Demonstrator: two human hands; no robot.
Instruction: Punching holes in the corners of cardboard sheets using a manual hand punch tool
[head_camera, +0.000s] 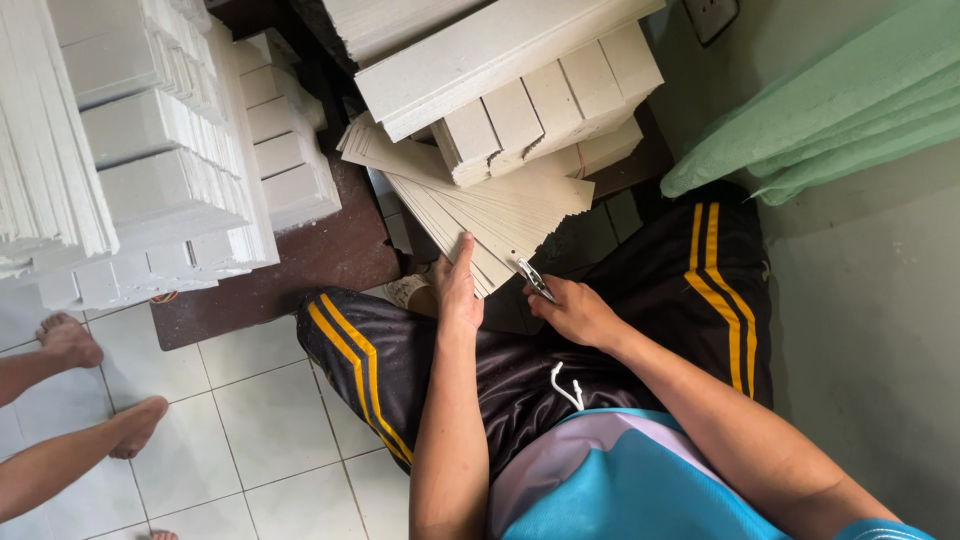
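Note:
A fanned stack of grey cardboard sheets (480, 205) lies in front of my knees, slanting down toward me. My left hand (457, 290) rests on the near edge of that stack, thumb up along the sheets. My right hand (572, 310) is closed around a small metal tool (534, 278) whose tip meets the lower corner of the sheets. I sit with black shorts with yellow stripes (520, 340) spread below both hands.
Bundles of grey cardboard blocks (545, 100) pile up behind the sheets. Tall white stacks (150, 150) stand at left on a dark brown board (300, 260). Another person's bare feet (70, 340) rest on the white tiled floor. Green cloth (840, 100) hangs at right.

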